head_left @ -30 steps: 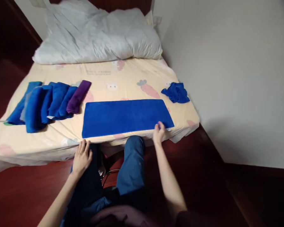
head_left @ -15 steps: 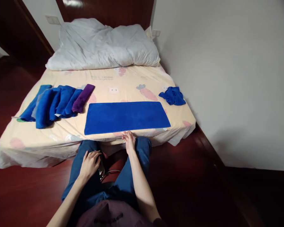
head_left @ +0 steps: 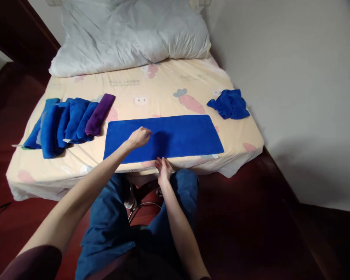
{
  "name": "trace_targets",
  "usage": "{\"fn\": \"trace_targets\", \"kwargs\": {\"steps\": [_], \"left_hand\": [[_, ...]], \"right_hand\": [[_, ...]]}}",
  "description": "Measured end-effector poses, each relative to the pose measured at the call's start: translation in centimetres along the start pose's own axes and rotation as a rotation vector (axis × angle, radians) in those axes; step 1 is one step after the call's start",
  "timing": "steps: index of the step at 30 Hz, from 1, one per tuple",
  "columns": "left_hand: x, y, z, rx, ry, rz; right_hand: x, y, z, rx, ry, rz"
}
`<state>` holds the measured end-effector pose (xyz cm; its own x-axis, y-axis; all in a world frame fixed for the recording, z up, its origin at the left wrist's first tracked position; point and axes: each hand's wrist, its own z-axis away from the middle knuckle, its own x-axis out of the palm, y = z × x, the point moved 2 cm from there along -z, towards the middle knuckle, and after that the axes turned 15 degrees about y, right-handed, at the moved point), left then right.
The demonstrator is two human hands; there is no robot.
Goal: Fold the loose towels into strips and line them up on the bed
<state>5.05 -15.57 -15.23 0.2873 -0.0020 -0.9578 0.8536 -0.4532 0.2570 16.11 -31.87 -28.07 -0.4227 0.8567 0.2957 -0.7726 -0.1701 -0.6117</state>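
A blue towel (head_left: 186, 134) is spread flat as a long rectangle along the near side of the bed. Above its left half hovers my left hand (head_left: 140, 137), fingers curled in, with a dark shadow on the cloth beside it; nothing shows in its grasp. At the towel's near edge is my right hand (head_left: 164, 170), its fingers stretched out and holding nothing visible. To the left lie several rolled blue towels (head_left: 50, 130) side by side, with a rolled purple towel (head_left: 100, 114) at their right end. A crumpled blue towel (head_left: 230, 104) rests at the far right.
The bed (head_left: 151, 87) has a cream sheet printed with carrots. A pale grey quilt (head_left: 128, 37) is bunched at its far end. A white wall (head_left: 294, 97) stands to the right. My knees touch or nearly touch the bed's front edge.
My left hand has risen from my left knee and moved forward over the flat towel. My right hand stays by the near edge. The view has tilted down and come closer.
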Motion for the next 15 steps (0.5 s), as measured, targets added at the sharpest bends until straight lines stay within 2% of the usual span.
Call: {"fn": "trace_targets", "kwargs": {"steps": [4, 7, 11, 15], "left_hand": [[2.5, -0.4, -10.3, -0.026, -0.101, -0.037], [5.6, -1.4, -15.8, -0.084, -0.149, -0.049], [9.5, -2.9, -19.7, -0.101, -0.181, -0.041], [11.5, -3.9, -21.6, -0.160, -0.224, -0.005]], "right_hand": [[0.6, 0.1, -0.8, 0.054, 0.041, -0.018], [0.9, 0.2, -0.9, 0.102, 0.069, -0.018], [1.1, 0.2, -0.7, 0.130, 0.107, -0.017], [1.4, -0.1, -0.3, 0.111, 0.111, 0.024]]}}
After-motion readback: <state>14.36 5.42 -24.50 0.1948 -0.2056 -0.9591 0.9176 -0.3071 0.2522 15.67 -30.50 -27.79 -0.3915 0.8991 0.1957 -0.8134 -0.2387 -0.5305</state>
